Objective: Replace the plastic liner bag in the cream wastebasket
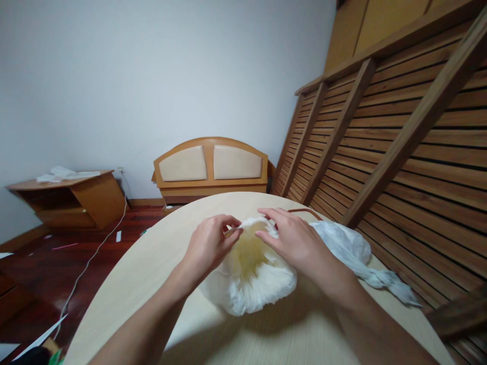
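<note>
**Both hands at white pouch**

Pouch sits over counter. Left hand: fingers pinch pouch's far rim, left side. Right hand: fingers parted at rim's right, grip unclear. Plastic bag right of pouch.

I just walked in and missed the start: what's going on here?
A person's left hand pinches an open, crinkled, soft white pouch with a yellowish inside by its gathered rim. The right hand is at the rim's other side, thumb and forefinger apart. To the right, a knotted, whitish plastic bag lies on the round, pale wood-grain table.
</note>
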{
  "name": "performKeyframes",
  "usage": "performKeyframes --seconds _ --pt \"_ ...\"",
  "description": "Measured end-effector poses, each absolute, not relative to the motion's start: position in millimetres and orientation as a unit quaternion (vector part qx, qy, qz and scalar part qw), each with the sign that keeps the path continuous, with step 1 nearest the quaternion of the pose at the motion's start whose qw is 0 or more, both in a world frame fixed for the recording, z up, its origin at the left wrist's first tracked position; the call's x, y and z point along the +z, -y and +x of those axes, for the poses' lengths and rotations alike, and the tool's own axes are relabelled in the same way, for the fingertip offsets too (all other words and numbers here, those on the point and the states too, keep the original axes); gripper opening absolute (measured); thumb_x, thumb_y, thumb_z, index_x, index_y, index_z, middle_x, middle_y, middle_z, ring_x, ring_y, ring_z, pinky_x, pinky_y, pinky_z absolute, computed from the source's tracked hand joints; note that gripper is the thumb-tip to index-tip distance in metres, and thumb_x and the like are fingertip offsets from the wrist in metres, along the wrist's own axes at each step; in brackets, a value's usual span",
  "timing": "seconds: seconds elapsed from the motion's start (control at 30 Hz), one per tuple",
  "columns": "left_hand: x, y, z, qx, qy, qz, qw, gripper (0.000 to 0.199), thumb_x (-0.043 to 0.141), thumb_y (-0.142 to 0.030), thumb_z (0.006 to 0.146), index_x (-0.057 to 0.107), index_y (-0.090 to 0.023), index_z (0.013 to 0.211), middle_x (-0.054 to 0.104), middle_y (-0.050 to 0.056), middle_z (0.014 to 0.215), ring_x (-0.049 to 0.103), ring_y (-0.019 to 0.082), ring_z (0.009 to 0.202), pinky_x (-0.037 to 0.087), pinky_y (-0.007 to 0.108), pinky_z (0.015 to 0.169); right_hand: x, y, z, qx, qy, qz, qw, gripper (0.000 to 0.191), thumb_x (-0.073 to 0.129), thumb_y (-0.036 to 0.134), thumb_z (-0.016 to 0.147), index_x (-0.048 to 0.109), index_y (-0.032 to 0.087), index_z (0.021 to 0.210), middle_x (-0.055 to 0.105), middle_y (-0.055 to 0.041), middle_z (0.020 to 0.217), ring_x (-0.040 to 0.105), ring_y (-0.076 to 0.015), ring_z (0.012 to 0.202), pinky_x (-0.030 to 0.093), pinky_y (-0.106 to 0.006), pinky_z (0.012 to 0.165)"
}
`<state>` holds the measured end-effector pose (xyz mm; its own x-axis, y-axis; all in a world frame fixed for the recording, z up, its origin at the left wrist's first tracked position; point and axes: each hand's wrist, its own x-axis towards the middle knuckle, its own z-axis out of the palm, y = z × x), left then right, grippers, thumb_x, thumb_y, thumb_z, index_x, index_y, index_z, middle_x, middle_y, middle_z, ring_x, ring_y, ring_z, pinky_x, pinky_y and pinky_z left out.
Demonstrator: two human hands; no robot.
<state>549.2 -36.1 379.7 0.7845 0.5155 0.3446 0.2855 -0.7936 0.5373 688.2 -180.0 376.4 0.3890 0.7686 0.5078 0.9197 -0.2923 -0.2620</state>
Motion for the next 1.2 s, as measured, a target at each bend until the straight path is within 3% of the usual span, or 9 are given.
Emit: performKeyframes --seconds 0.23,0.4,0.47,0.6,0.77,0.87,1.0,1.2 --pt "380 39 548 0.231 -0.223 0.917 0.237 0.016 0.064 -0.033 0.086 0.075 -0.022 0.09 0.073 0.002 0.079 0.062 0.017 0.065 0.041 0.027 0.06 377 178 689 -0.123 0.506 -0.828 0.208 0.029 0.056 0.016 0.092 0.074 0.023 0.115 0.078 -0.0084 0.105 0.072 -0.028 0.099 0.053 -0.039 0.088" --pt "382 42 539 0.267 -0.174 0.914 0.25 0.038 0.074 -0.044 0.079 0.067 -0.022 0.108 0.071 0.004 0.104 0.062 0.017 0.072 0.046 0.028 0.064 380 173 683 -0.136 0.535 -0.81 0.195 0.033 0.056 0.015 0.092 0.072 0.026 0.119 0.078 -0.0069 0.105 0.074 -0.0261 0.095 0.055 -0.036 0.084" --pt "383 43 537 0.277 -0.169 0.912 0.249 0.036 0.072 -0.043 0.081 0.066 -0.021 0.108 0.07 0.004 0.108 0.062 0.016 0.071 0.046 0.027 0.064 382 173 679 -0.137 0.555 -0.798 0.191 0.035 0.057 0.015 0.092 0.071 0.026 0.122 0.078 -0.0068 0.107 0.074 -0.0256 0.093 0.056 -0.036 0.082" --pt "385 44 537 0.249 -0.176 0.917 0.256 0.018 0.064 -0.034 0.087 0.07 -0.021 0.098 0.073 0.001 0.09 0.061 0.013 0.06 0.042 0.024 0.057 381 174 677 -0.129 0.579 -0.778 0.206 0.036 0.058 0.015 0.093 0.069 0.027 0.125 0.077 -0.0053 0.113 0.073 -0.0234 0.099 0.056 -0.035 0.087" --pt "381 40 541 0.269 -0.192 0.922 0.204 0.015 0.062 -0.029 0.088 0.072 -0.02 0.096 0.073 0.002 0.083 0.061 0.014 0.062 0.04 0.025 0.058 381 174 678 -0.177 0.592 -0.75 0.234 0.039 0.063 0.016 0.092 0.064 0.022 0.13 0.073 -0.0083 0.121 0.068 -0.0239 0.108 0.053 -0.038 0.094" --pt "378 33 544 0.28 -0.205 0.92 0.184 0.017 0.06 -0.029 0.09 0.072 -0.02 0.099 0.074 0.003 0.086 0.061 0.015 0.065 0.04 0.025 0.06 381 173 669 -0.206 0.596 -0.735 0.25 0.019 0.062 0.017 0.093 0.071 0.017 0.109 0.073 -0.0097 0.111 0.066 -0.024 0.106 0.051 -0.038 0.094" --pt "375 27 546 0.284 -0.205 0.919 0.178 0.021 0.06 -0.029 0.091 0.075 -0.02 0.103 0.074 0.004 0.091 0.062 0.015 0.067 0.04 0.025 0.059 363 171 652 -0.069 0.615 -0.751 0.231 0.016 0.056 0.017 0.095 0.072 0.019 0.093 0.075 -0.0059 0.093 0.07 -0.0189 0.084 0.051 -0.031 0.079" --pt "376 39 546 0.282 -0.172 0.924 0.191 0.02 0.059 -0.025 0.092 0.075 -0.02 0.104 0.072 0.004 0.091 0.063 0.015 0.069 0.043 0.024 0.062 334 164 645 0.013 0.607 -0.776 0.172 0.023 0.048 0.009 0.091 0.069 0.015 0.094 0.076 -0.0106 0.089 0.071 -0.0215 0.08 0.049 -0.03 0.069"
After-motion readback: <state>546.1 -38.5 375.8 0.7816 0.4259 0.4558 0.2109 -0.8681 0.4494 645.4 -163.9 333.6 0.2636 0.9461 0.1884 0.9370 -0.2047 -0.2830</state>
